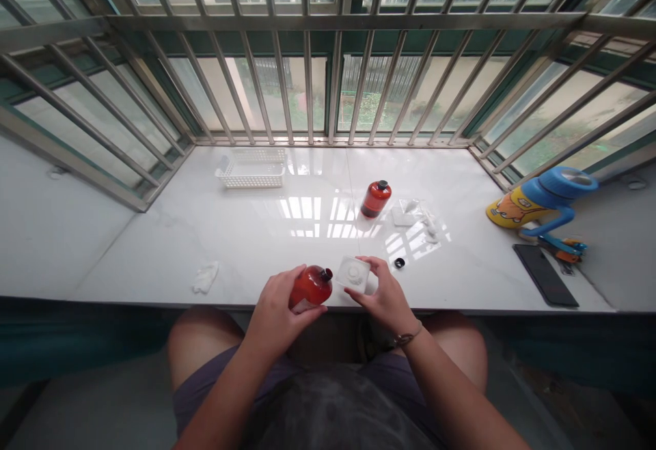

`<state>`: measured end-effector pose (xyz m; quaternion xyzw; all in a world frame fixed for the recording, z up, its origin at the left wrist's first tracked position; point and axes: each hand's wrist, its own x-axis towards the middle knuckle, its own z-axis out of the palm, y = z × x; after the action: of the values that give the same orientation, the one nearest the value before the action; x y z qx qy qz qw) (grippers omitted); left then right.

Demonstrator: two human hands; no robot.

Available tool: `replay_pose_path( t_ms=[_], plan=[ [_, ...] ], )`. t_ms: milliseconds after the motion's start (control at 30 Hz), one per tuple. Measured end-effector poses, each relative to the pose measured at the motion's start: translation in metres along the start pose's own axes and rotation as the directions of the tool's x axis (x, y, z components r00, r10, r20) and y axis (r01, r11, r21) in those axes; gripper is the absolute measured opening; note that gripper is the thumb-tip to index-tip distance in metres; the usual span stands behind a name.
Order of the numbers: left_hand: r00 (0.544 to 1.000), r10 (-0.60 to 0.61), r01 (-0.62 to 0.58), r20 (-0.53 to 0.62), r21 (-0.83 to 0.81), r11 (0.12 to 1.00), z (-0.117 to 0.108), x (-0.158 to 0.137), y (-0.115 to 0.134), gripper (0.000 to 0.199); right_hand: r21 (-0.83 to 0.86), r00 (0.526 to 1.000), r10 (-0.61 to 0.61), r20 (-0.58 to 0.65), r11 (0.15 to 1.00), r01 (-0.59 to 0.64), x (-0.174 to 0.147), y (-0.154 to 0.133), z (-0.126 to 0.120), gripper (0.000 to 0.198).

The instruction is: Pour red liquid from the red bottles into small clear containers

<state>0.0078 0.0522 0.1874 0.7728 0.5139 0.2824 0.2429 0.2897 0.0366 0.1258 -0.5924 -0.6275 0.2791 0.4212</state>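
Observation:
My left hand (279, 303) is wrapped round a reddish-brown bottle (311, 287) whose dark neck stands uncapped and leans to the right. Between the fingers of my right hand (382, 293) is a small clear square plastic box (352, 274), with something whitish and round in it that I cannot make out. Box and bottle neck are side by side, a small gap apart. A black bottle cap (400, 263) lies on the counter just right of my right hand. Farther back stands a second reddish-brown bottle (376, 199) with its dark cap on.
A white perforated basket (253, 180) sits at the back left. Another clear box (408, 212) and crumpled white bits (431, 228) lie right of centre. White tissue (206, 277) is at the left front. On the right are a blue-yellow flask (533, 197), a phone (544, 274) and keys (566, 250).

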Motion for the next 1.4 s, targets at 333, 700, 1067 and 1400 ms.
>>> replay_pose_path(
  t_ms=[333,700,1067,1400],
  plan=[
    [0.997,-0.082,0.083,0.012,-0.042,0.996,-0.003,-0.002,-0.012,0.072,0.015,0.974,0.013,0.228,1.0,-0.017,0.012,0.028,-0.013,0.071],
    [0.997,-0.078,0.08,0.024,-0.054,0.995,0.002,0.0,-0.014,0.072,-0.059,0.97,-0.014,0.244,0.998,0.029,0.019,0.045,-0.026,0.09],
    [0.998,-0.064,0.064,0.013,-0.029,0.998,0.008,-0.001,-0.014,0.074,-0.082,0.991,0.09,-0.095,0.992,-0.097,-0.008,0.03,0.031,0.109],
    [1.0,-0.01,0.01,-0.007,0.001,1.0,0.01,-0.002,-0.011,0.075,-0.019,0.951,0.214,-0.222,0.975,-0.223,-0.013,0.008,0.037,0.079]
  ],
)
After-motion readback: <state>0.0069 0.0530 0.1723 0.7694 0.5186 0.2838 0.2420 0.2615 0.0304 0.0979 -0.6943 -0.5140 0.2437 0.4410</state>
